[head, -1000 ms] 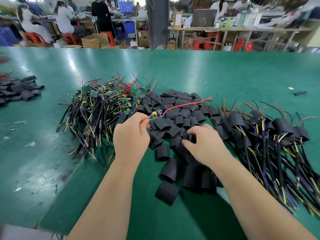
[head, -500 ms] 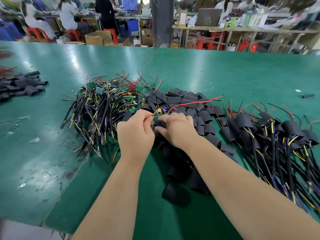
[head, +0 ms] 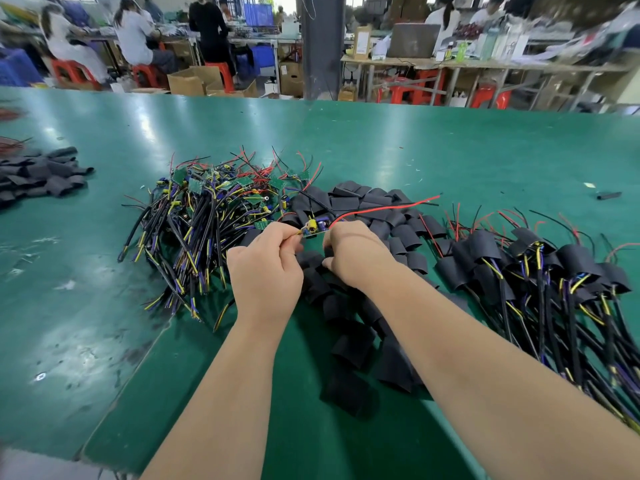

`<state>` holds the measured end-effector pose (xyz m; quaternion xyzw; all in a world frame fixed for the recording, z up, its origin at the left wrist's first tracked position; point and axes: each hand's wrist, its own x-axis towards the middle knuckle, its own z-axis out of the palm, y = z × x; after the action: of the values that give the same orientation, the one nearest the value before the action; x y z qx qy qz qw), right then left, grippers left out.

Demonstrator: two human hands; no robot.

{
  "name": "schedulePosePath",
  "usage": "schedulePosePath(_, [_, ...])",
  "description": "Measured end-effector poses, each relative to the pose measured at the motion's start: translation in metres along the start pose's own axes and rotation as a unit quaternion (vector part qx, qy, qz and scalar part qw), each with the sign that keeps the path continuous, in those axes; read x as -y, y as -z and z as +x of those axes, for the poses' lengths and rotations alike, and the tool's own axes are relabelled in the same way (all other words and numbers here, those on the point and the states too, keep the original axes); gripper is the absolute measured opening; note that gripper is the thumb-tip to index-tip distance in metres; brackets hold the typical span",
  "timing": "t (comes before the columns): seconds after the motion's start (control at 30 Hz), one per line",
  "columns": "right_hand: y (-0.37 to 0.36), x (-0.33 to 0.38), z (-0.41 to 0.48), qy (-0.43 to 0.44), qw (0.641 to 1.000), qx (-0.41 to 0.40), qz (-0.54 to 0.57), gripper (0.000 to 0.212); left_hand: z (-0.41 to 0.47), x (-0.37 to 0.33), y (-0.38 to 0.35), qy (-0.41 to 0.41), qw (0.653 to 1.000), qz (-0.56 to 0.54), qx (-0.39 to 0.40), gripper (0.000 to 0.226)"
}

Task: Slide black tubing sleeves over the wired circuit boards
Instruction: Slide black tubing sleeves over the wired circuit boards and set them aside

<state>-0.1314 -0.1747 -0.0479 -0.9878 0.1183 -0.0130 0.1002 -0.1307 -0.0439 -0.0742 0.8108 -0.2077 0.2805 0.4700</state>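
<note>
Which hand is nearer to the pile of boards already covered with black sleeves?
Right. The right hand is left of the sleeved pile, with loose sleeves between; the left hand is farther left again.

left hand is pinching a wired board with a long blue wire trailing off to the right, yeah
No: the long wire is red, not blue. The head view shows the left hand pinching the wired board, wire trailing right.

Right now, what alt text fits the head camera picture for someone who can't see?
Two bare hands work over a green table: the left hand pinches a small wired circuit board with a long red wire, and the right hand meets it, its grip hidden. A tangle of unsleeved wired boards lies left, black tubing sleeves in the middle, sleeved boards right.
</note>
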Motion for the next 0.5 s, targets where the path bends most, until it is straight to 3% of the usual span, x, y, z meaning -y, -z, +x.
schedulePosePath(0.1, [-0.007, -0.013, -0.01, 0.019, 0.993, -0.116, -0.01, 0.014, 0.001, 0.0, 0.0, 0.003, 1.0, -0.004, -0.008, 0.015])
schedulePosePath(0.2, [0.003, -0.03, -0.025, 0.012, 0.984, -0.174, 0.042, 0.018, 0.001, 0.001, -0.001, 0.01, 1.0, -0.011, -0.007, 0.014])
schedulePosePath(0.5, [-0.011, -0.045, -0.08, 0.069, 0.989, -0.057, 0.121, 0.017, 0.002, 0.002, -0.002, 0.003, 1.0, -0.007, 0.0, 0.016])
